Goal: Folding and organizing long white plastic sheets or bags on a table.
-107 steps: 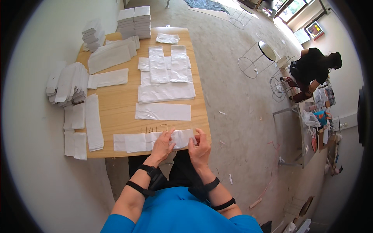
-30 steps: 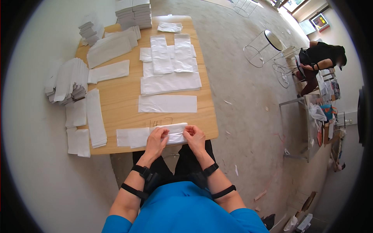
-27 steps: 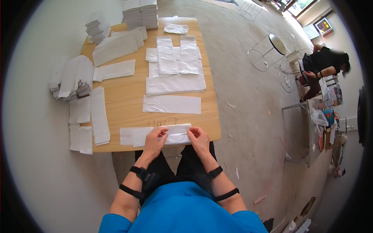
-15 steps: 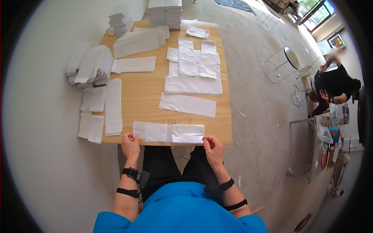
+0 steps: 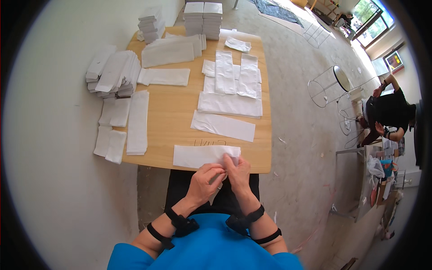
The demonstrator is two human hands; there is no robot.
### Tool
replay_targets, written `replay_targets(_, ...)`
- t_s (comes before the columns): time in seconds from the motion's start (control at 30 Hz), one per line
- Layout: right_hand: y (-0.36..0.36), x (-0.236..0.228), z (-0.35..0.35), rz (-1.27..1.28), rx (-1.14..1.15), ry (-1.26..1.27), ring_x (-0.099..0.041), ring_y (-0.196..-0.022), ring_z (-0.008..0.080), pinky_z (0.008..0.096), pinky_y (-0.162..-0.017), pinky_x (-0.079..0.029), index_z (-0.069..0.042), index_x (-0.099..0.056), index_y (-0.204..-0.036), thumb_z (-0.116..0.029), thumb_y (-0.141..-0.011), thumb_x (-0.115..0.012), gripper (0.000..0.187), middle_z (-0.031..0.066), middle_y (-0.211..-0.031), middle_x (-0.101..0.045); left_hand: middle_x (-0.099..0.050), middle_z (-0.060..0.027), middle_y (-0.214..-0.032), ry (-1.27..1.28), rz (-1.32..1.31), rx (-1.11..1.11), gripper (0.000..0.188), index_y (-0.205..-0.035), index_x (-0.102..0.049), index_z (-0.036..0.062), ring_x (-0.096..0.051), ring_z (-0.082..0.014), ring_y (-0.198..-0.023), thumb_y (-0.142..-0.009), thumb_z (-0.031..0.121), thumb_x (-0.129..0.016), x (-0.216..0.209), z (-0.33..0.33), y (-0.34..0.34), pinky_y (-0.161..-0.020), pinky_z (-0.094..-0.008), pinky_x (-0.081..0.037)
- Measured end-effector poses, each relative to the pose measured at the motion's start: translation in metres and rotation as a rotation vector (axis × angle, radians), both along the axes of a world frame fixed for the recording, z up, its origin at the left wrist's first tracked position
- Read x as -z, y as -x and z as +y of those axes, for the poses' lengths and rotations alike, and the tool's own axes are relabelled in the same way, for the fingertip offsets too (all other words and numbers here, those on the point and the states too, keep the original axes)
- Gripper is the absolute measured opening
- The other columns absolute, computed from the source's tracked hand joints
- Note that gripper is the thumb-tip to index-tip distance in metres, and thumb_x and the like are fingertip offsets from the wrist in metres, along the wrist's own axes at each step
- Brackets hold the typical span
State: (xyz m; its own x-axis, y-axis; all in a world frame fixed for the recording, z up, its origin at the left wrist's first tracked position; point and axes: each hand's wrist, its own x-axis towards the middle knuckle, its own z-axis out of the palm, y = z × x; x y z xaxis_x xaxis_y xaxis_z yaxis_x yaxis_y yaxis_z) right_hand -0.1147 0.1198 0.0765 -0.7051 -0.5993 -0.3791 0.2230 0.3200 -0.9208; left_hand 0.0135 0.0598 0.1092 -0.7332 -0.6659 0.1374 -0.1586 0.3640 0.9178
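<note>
A white folded paper strip [image 5: 198, 156] lies lengthwise along the near edge of the wooden table [image 5: 166, 110]. My right hand [image 5: 238, 174] is closed on its right end, thumb on top of the paper. Close beside it, my left hand [image 5: 206, 183] has its fingers bent into a pinch at the table's edge. Whatever those fingertips hold is hidden. Just beyond the strip is another flat white paper piece [image 5: 222, 126], set slightly askew. Dark marks [image 5: 209, 143] on the wood show between the two.
White paper pieces [image 5: 229, 103] overlap at the right. Folded stacks [image 5: 118, 74] and long strips [image 5: 137, 123] line the left side; tall white stacks [image 5: 202, 20] stand at the back. A wall [image 5: 49, 135] is close on my left. Rightward are a round stool [image 5: 341, 78] and a person [image 5: 389, 108].
My left hand has left the strip's left end and moved right, beside my right hand. The strip has shifted right and its upper face now looks plain. The view has moved slightly.
</note>
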Motion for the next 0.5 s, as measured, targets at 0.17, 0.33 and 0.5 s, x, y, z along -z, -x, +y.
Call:
replay_targets(0.17, 0.043, 0.024, 0.035, 0.167, 0.115, 0.018, -0.061, -0.077, 0.0088, 0.0261, -0.069, -0.049, 0.004, -0.069, -0.099, -0.017, -0.091, -0.066, 0.023, 0.0035, -0.086, -0.069, -0.046, -0.0165, -0.139, 0.296, -0.166, -0.168, 0.051, -0.135, -0.045, -0.0002, -0.046, -0.0336, -0.128, -0.085, -0.006, -0.051, 0.038, -0.023, -0.023, -0.107, -0.0419, -0.039)
replay_targets(0.33, 0.07, 0.02, 0.053, 0.078, 0.106, 0.072, -0.06, -0.082, 0.0083, 0.0251, -0.074, -0.048, 0.004, -0.068, -0.103, -0.017, -0.091, -0.067, 0.024, 0.0015, -0.092, -0.068, -0.034, -0.0147, -0.15, 0.442, -0.334, -0.081, 0.063, -0.143, -0.036, -0.0017, -0.032, -0.0316, -0.14, -0.081, -0.012, -0.045, 0.062, -0.046, -0.03, -0.117, -0.0458, -0.024)
replay_targets(0.5, 0.093, 0.027, 0.075, 0.1, 0.108, 0.033, -0.058, -0.084, 0.0073, 0.0249, -0.076, -0.047, 0.003, -0.067, -0.106, -0.02, -0.092, -0.067, 0.026, 0.0008, -0.094, -0.066, -0.034, -0.0125, -0.152, 0.522, -0.424, 0.088, 0.066, -0.143, -0.036, -0.0007, -0.029, -0.0308, -0.142, -0.079, -0.011, -0.046, 0.074, -0.047, -0.03, -0.118, -0.0452, -0.022)
